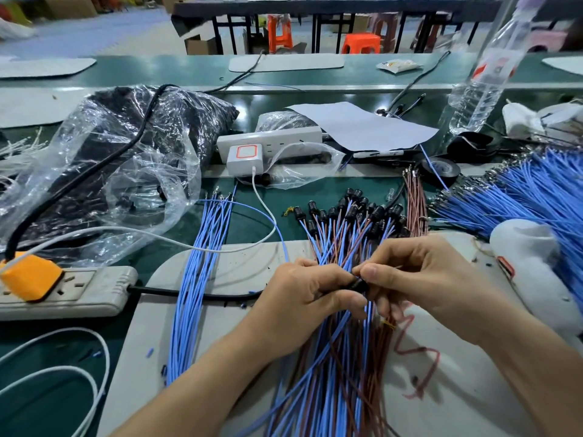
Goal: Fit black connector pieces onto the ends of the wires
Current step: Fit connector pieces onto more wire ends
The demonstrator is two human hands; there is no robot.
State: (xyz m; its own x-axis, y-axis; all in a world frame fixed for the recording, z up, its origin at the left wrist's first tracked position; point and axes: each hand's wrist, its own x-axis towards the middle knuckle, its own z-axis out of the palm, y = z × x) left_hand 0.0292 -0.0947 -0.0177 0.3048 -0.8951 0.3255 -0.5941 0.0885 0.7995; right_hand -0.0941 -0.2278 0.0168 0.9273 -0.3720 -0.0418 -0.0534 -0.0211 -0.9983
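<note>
In the lower middle of the frame, the left hand (303,294) and the right hand (419,279) are together pinching one small black plastic connector piece (359,283) above the thin blue and brown wires (344,357). I judge a wire end is being seated; the next move is probably needing a straight, firm push. Just above, fitted black connectors (356,209) are lying fanned, roughly two dozen. Bare blue wires (202,263) are waiting in two bundles, at left and at right.

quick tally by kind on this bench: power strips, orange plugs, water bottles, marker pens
power strips: 2 (beige, white)
orange plug: 1
water bottle: 1
marker pen: 1
total: 5
</note>
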